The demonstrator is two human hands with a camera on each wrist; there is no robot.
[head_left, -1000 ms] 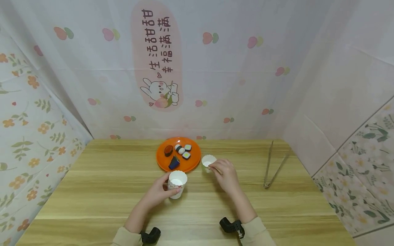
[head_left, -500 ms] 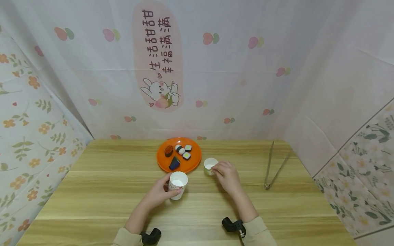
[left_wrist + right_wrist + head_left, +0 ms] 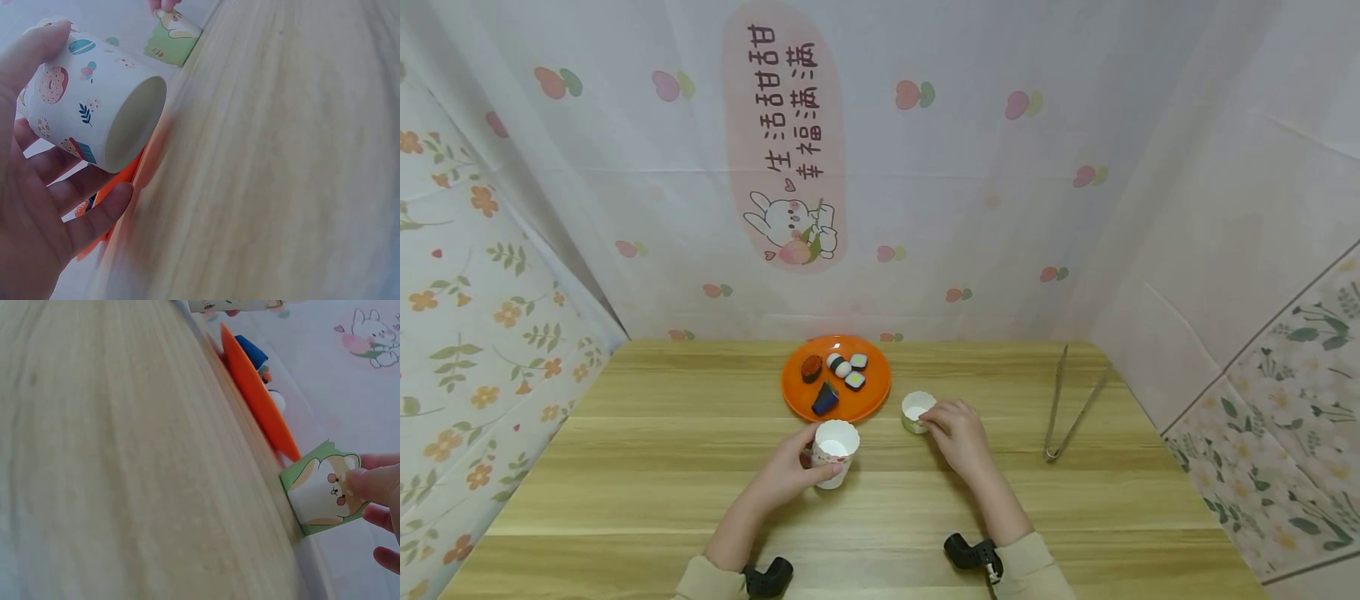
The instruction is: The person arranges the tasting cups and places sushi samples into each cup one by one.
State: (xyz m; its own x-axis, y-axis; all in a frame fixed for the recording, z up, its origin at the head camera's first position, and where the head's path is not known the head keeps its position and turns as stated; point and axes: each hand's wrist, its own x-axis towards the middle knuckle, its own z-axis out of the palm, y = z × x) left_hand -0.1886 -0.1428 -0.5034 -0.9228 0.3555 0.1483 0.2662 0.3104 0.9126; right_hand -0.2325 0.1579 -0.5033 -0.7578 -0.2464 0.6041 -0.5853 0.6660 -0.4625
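Note:
My left hand (image 3: 786, 468) grips a white paper cup (image 3: 832, 457) with a scalloped rim and printed sweets, its mouth facing up. In the left wrist view the thumb lies along the side of this cup (image 3: 84, 100), and its base shows raised off the table. My right hand (image 3: 958, 437) pinches the rim of a shorter green paper cup (image 3: 912, 422) between thumb and fingers. A cartoon animal is printed on this small cup (image 3: 328, 494), which stands upright at the tabletop in the right wrist view. Its inside looks white.
Behind the cups is an orange plate (image 3: 872, 404) bearing several toy sushi pieces (image 3: 854, 380) and a dark blue piece (image 3: 824, 398). Spread metal tongs (image 3: 1051, 452) lie at the right. A printed curtain (image 3: 970, 208) hangs behind the wooden table (image 3: 647, 467).
My right hand has drawn the small green cup a little to the right and nearer, away from the orange plate. The left hand and its white cup have hardly moved.

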